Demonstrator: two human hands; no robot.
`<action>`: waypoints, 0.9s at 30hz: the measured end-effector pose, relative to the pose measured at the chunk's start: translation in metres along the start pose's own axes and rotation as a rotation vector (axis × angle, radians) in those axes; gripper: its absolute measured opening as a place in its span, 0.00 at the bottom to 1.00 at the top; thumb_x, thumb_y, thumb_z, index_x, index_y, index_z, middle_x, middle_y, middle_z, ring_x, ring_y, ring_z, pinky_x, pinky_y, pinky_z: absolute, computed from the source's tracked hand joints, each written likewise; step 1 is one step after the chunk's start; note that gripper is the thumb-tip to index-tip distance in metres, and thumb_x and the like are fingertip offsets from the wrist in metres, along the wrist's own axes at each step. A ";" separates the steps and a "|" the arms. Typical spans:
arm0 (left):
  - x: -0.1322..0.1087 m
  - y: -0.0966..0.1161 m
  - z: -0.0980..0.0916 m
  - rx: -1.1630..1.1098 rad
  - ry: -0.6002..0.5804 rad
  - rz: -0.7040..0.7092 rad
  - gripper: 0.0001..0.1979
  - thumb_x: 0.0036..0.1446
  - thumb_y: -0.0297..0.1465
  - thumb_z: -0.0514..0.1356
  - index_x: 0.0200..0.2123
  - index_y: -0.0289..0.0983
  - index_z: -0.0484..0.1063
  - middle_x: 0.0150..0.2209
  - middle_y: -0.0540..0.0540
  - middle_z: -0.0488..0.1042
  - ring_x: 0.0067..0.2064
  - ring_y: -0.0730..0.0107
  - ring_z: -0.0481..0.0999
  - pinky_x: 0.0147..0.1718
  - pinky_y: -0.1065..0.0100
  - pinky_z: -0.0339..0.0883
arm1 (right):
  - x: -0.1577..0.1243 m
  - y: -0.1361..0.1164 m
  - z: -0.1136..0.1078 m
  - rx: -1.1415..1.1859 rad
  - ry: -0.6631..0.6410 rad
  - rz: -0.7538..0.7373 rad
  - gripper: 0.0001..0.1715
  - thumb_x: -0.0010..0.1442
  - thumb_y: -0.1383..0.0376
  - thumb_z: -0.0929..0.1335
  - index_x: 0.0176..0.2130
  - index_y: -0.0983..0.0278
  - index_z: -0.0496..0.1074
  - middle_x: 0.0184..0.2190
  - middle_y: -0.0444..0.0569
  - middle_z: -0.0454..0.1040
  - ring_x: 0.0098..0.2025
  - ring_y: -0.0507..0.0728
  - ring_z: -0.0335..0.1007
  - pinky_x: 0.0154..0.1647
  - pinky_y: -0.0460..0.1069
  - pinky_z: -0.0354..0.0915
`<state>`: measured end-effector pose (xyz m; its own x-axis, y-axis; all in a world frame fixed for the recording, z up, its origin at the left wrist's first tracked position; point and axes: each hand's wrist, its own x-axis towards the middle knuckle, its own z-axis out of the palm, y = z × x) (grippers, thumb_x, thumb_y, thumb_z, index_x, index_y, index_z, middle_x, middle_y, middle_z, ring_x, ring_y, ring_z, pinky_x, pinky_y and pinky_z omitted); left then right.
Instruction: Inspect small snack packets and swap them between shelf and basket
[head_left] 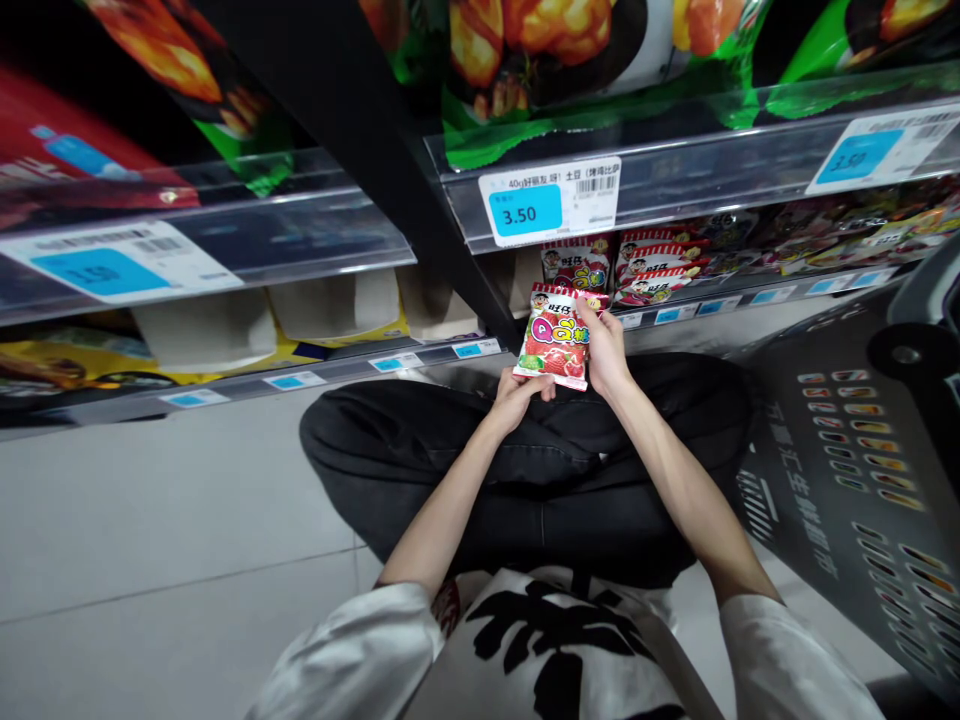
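Red-and-white glossy plastic sweet packet [553, 340] with a strawberry picture is held upright above the person's knees, just in front of a low shelf row of matching red packets [600, 265]. Left hand [523, 388] pinches its bottom edge and right hand [609, 352] grips its right side, so the printed front seems turned toward the wearer. Grey slotted plastic basket [847, 450] stands at right.

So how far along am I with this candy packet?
Done: matching packets already stand on the low shelf. In hand: left hand and right hand hold one red candy packet just before them. Left: it is neither on that shelf nor in the grey basket beside you.
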<state>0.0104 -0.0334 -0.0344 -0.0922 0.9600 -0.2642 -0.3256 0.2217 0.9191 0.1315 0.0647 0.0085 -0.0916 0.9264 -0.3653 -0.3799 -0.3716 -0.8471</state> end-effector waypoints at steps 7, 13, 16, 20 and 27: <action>0.003 0.013 -0.005 -0.407 0.057 -0.076 0.22 0.41 0.28 0.65 0.13 0.38 0.50 0.14 0.56 0.43 0.18 0.78 0.54 0.23 0.69 0.56 | -0.010 -0.016 0.004 0.037 -0.285 0.047 0.35 0.57 0.32 0.65 0.44 0.56 0.76 0.42 0.48 0.80 0.54 0.64 0.75 0.52 0.60 0.71; 0.002 0.017 -0.007 -0.587 0.096 -0.249 0.15 0.45 0.26 0.59 0.16 0.38 0.52 0.15 0.55 0.45 0.19 0.75 0.54 0.25 0.68 0.60 | -0.014 -0.015 0.002 0.068 -0.473 0.064 0.29 0.54 0.43 0.72 0.49 0.53 0.73 0.47 0.46 0.81 0.52 0.65 0.75 0.51 0.61 0.71; 0.000 0.020 -0.003 -0.602 -0.019 -0.266 0.10 0.52 0.30 0.56 0.20 0.37 0.62 0.18 0.52 0.54 0.21 0.73 0.57 0.23 0.69 0.57 | -0.013 -0.013 0.001 0.004 -0.498 -0.029 0.31 0.49 0.51 0.77 0.51 0.53 0.73 0.43 0.44 0.81 0.47 0.61 0.76 0.48 0.57 0.71; 0.003 0.019 0.002 -0.483 -0.089 -0.316 0.16 0.65 0.35 0.49 0.28 0.35 0.70 0.19 0.49 0.60 0.22 0.69 0.61 0.23 0.68 0.59 | -0.010 -0.007 0.002 -0.166 -0.335 -0.174 0.19 0.49 0.52 0.79 0.37 0.58 0.77 0.36 0.45 0.79 0.38 0.57 0.74 0.43 0.52 0.70; 0.007 0.003 0.001 -0.299 -0.107 -0.232 0.36 0.58 0.64 0.52 0.39 0.35 0.75 0.27 0.42 0.74 0.27 0.64 0.71 0.25 0.65 0.65 | -0.005 0.004 0.002 -0.148 -0.047 -0.180 0.21 0.50 0.50 0.78 0.29 0.60 0.71 0.27 0.43 0.75 0.30 0.53 0.69 0.34 0.50 0.66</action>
<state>0.0098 -0.0255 -0.0334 0.1096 0.9064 -0.4080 -0.5876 0.3902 0.7088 0.1289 0.0584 0.0081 -0.0790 0.9790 -0.1877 -0.2555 -0.2019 -0.9455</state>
